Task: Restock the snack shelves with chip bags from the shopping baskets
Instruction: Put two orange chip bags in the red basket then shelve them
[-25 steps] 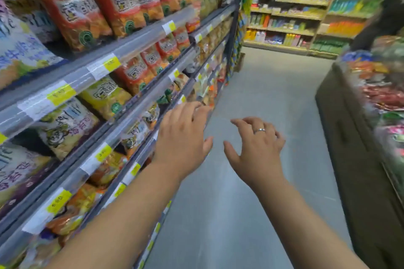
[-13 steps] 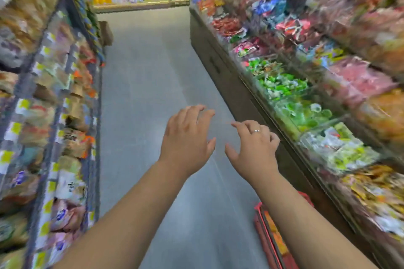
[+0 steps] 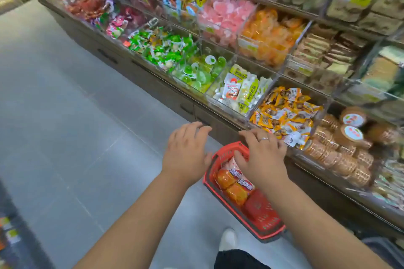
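Left hand at 6 o'clock, fingers spread, empty, over grey tiled floor; red plastic mesh shopping basket at 5 o'clock on floor, orange-and-white chip bags inside, unshelved; right hand loosely spread over them, holding nothing; restocking judged far from finished.

Basket sits on the floor just beside the bins on the right, chip bags lying inside it. Right hand hangs over its far end, left hand just left of that.
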`<move>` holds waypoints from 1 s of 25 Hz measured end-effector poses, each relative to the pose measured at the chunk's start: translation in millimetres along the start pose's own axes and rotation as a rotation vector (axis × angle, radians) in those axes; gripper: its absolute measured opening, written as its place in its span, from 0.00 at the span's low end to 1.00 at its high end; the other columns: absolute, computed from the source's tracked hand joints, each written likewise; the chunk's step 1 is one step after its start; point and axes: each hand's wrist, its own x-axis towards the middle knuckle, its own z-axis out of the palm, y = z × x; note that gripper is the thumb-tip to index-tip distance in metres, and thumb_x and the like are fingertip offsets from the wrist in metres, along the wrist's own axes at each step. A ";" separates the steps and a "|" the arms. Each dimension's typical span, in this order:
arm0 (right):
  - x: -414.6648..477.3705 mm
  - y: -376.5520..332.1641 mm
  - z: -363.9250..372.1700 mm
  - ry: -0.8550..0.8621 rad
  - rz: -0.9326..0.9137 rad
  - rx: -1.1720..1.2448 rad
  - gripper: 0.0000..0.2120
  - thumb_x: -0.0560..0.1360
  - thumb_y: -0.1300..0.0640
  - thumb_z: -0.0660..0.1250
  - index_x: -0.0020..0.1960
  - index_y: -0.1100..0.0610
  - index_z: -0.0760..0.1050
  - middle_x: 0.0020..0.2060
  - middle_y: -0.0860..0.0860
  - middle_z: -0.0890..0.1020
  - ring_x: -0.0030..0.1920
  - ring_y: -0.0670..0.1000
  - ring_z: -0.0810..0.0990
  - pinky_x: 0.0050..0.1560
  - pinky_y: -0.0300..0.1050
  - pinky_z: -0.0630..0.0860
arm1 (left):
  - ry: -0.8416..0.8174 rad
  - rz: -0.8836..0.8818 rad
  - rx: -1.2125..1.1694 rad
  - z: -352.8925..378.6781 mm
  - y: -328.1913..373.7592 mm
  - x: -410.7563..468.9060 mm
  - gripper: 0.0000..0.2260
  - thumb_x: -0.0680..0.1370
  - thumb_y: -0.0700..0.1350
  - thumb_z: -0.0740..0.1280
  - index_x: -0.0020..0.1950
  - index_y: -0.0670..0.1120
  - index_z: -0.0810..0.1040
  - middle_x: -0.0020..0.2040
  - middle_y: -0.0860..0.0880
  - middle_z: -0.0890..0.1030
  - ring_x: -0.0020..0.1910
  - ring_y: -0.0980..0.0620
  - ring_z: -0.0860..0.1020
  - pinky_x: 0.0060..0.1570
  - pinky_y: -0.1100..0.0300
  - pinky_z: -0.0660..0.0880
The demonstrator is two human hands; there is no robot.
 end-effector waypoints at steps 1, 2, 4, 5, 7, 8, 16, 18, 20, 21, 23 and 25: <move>0.2 17.0 5.5 -0.006 0.049 0.004 0.22 0.68 0.47 0.72 0.61 0.49 0.77 0.55 0.51 0.78 0.55 0.58 0.76 0.57 0.58 0.67 | -0.033 0.026 -0.006 12.4 10.5 11.7 0.25 0.69 0.51 0.74 0.64 0.48 0.75 0.63 0.46 0.77 0.63 0.44 0.75 0.60 0.49 0.72; -0.1 32.1 12.1 -0.013 0.093 0.006 0.21 0.68 0.47 0.73 0.60 0.50 0.78 0.54 0.51 0.79 0.54 0.59 0.77 0.56 0.59 0.68 | -0.059 0.052 -0.014 24.6 19.3 22.8 0.24 0.69 0.51 0.73 0.64 0.48 0.76 0.63 0.46 0.77 0.63 0.43 0.75 0.60 0.49 0.72; -4.2 53.3 26.6 -0.033 0.166 0.004 0.21 0.66 0.48 0.74 0.58 0.51 0.78 0.52 0.52 0.79 0.51 0.59 0.78 0.54 0.58 0.70 | -0.118 0.086 -0.037 46.5 31.0 39.2 0.23 0.69 0.50 0.74 0.63 0.48 0.76 0.62 0.45 0.77 0.62 0.43 0.75 0.60 0.48 0.72; -7.4 64.3 36.8 -0.053 0.215 0.000 0.21 0.65 0.48 0.75 0.57 0.51 0.79 0.51 0.52 0.79 0.50 0.59 0.78 0.53 0.58 0.70 | -0.156 0.112 -0.046 60.8 37.1 47.9 0.23 0.70 0.51 0.73 0.63 0.48 0.76 0.62 0.46 0.78 0.62 0.43 0.75 0.59 0.49 0.73; -10.7 79.4 57.0 -0.109 0.322 0.010 0.21 0.65 0.48 0.76 0.56 0.51 0.79 0.51 0.52 0.79 0.49 0.59 0.79 0.52 0.58 0.71 | -0.209 0.185 -0.053 92.1 42.7 66.4 0.21 0.71 0.52 0.72 0.62 0.48 0.77 0.61 0.46 0.78 0.60 0.43 0.77 0.57 0.50 0.74; -11.9 85.4 68.5 -0.131 0.382 0.021 0.21 0.65 0.48 0.75 0.57 0.51 0.79 0.51 0.52 0.79 0.50 0.59 0.79 0.52 0.58 0.71 | -0.236 0.221 -0.053 109.0 44.5 76.3 0.20 0.72 0.52 0.71 0.62 0.48 0.76 0.61 0.46 0.78 0.60 0.44 0.77 0.57 0.50 0.74; -14.2 129.9 219.3 -0.321 0.880 0.108 0.25 0.71 0.44 0.69 0.66 0.47 0.73 0.63 0.52 0.75 0.61 0.59 0.73 0.61 0.58 0.65 | -0.602 0.433 -0.078 303.6 37.8 147.2 0.22 0.76 0.52 0.66 0.70 0.51 0.68 0.69 0.49 0.70 0.67 0.46 0.68 0.64 0.52 0.67; -16.7 143.2 278.1 -0.369 0.976 0.154 0.27 0.73 0.42 0.67 0.69 0.46 0.68 0.66 0.52 0.70 0.65 0.58 0.69 0.65 0.57 0.63 | -0.698 0.433 -0.059 369.5 25.9 149.5 0.23 0.75 0.51 0.67 0.69 0.50 0.69 0.67 0.47 0.71 0.66 0.44 0.70 0.64 0.50 0.68; -22.2 155.4 337.9 -0.411 1.035 0.196 0.29 0.73 0.42 0.67 0.71 0.48 0.66 0.67 0.53 0.69 0.67 0.58 0.67 0.65 0.57 0.64 | -0.780 0.415 -0.034 429.7 10.7 143.4 0.27 0.73 0.51 0.68 0.71 0.48 0.67 0.66 0.44 0.72 0.65 0.41 0.71 0.64 0.48 0.68; -26.8 162.4 364.0 -0.436 1.061 0.202 0.30 0.73 0.42 0.68 0.71 0.50 0.65 0.67 0.54 0.69 0.67 0.59 0.67 0.65 0.56 0.64 | -0.803 0.400 -0.024 455.9 3.9 139.1 0.28 0.73 0.51 0.69 0.71 0.47 0.66 0.65 0.42 0.72 0.64 0.40 0.71 0.65 0.47 0.68; -40.5 176.9 428.3 -0.467 1.116 0.251 0.33 0.71 0.43 0.70 0.70 0.55 0.64 0.66 0.58 0.70 0.67 0.62 0.68 0.64 0.56 0.68 | -0.902 0.308 -0.048 522.5 -12.2 125.5 0.34 0.72 0.53 0.71 0.74 0.46 0.63 0.66 0.40 0.71 0.65 0.39 0.70 0.65 0.49 0.68; -54.0 199.7 498.5 -0.452 1.173 0.345 0.38 0.69 0.44 0.72 0.72 0.59 0.62 0.67 0.62 0.70 0.67 0.64 0.69 0.65 0.55 0.69 | -1.006 0.120 -0.134 593.8 -26.8 113.8 0.43 0.68 0.58 0.73 0.77 0.45 0.58 0.71 0.39 0.68 0.69 0.39 0.69 0.67 0.52 0.67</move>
